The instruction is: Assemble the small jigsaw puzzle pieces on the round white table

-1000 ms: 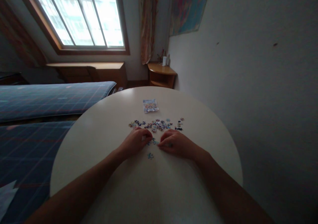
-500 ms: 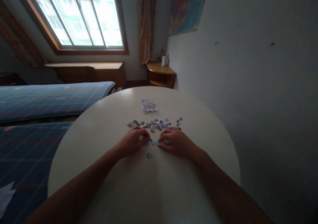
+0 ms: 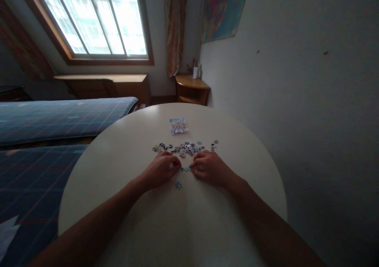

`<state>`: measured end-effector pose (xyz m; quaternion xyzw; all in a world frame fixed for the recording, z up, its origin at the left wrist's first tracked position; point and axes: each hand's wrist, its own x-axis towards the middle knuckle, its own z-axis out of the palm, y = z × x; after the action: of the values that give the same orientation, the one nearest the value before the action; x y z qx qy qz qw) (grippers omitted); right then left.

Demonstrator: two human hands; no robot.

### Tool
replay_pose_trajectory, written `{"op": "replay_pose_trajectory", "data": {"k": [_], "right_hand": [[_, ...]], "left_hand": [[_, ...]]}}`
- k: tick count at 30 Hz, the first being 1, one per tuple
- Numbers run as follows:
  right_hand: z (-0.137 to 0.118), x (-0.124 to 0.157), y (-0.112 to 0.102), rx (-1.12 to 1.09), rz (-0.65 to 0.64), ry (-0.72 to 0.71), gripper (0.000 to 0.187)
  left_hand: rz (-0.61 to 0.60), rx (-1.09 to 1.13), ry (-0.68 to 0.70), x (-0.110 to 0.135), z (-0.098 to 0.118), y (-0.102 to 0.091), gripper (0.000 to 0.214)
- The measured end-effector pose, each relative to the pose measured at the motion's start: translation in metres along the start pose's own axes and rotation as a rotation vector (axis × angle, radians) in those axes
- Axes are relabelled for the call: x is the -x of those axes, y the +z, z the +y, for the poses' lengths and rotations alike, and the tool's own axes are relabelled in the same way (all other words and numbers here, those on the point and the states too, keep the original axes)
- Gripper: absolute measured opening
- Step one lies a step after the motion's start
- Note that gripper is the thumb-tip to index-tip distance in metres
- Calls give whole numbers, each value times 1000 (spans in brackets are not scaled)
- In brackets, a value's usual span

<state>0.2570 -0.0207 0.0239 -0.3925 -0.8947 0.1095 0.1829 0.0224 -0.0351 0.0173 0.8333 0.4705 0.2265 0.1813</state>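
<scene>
A short strip of light-blue jigsaw puzzle pieces lies on the white round table between my hands. My left hand is closed at the strip's left end, thumb and fingertips pinched on a puzzle piece there. At the right end, my right hand has its fingers curled onto the strip, hiding part of it. Nearer to me lies a small joined clump of puzzle pieces. Just beyond my hands spreads a loose pile of mixed puzzle pieces.
A square picture packet lies behind the pile. To the left stand checked blue mattresses, close to the table's edge. A white wall runs along the right. A corner shelf and a desk stand at the back.
My left hand has moved slightly right, its fingertips now covering more of the strip's left end. My right hand has shifted a little right. The pile stays as it was.
</scene>
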Motion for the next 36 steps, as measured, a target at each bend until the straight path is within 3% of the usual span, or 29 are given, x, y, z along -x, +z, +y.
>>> {"op": "replay_pose_trajectory", "data": {"k": [5, 10, 20, 29, 36], "right_hand": [[2, 2, -2, 1, -3, 5, 12], [-5, 1, -1, -23, 26, 1, 21], [-18, -5, 18, -63, 71, 6, 10], [-20, -10, 22, -121, 76, 45, 12], [-21, -11, 21, -93, 67, 23, 8]], "left_hand": [[-4, -4, 8, -2, 6, 2, 11], [-2, -43, 37, -1, -2, -6, 13], [-180, -130, 47, 6, -11, -26, 11], [-200, -117, 35, 5, -3, -27, 8], [-203, -111, 71, 5, -10, -22, 8]]}}
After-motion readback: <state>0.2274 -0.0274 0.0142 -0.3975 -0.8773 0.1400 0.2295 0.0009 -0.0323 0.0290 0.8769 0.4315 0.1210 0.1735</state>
